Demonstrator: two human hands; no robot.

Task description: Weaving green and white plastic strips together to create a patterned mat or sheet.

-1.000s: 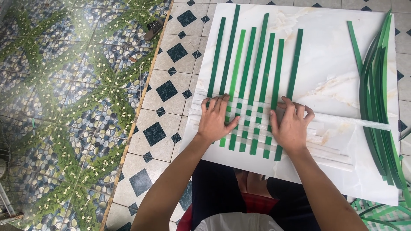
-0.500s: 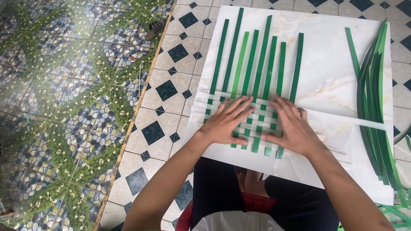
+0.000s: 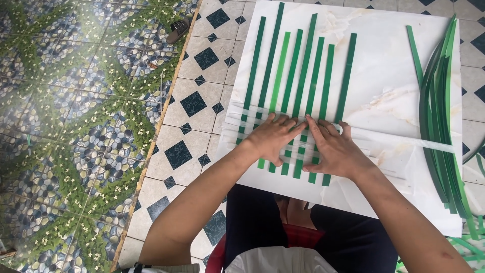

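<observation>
i see my left hand (image 3: 275,139) and right hand (image 3: 336,149) lying flat side by side, fingers (image 3: 283,121) spread and pressing, gripping nothing, on the woven patch (image 3: 298,151). it sits on the white board (image 3: 384,76) on the floor. the green strips (image 3: 303,71) run lengthwise away from me; the white strip (image 3: 404,140) crosses them, trailing right, nearer my right hand. loose green strips (image 3: 439,116) lie at the board's right edge.

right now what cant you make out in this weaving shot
Head view, the only one:
- Woven part of the green strips: mostly covered by the left hand and right hand, so the crossings cannot be counted.
- Loose strip pile: overlapping, and its lower end is cut off by the right edge.
- White strips: blend into the white board.
- Small dark object on the floor: too small to identify.
</observation>
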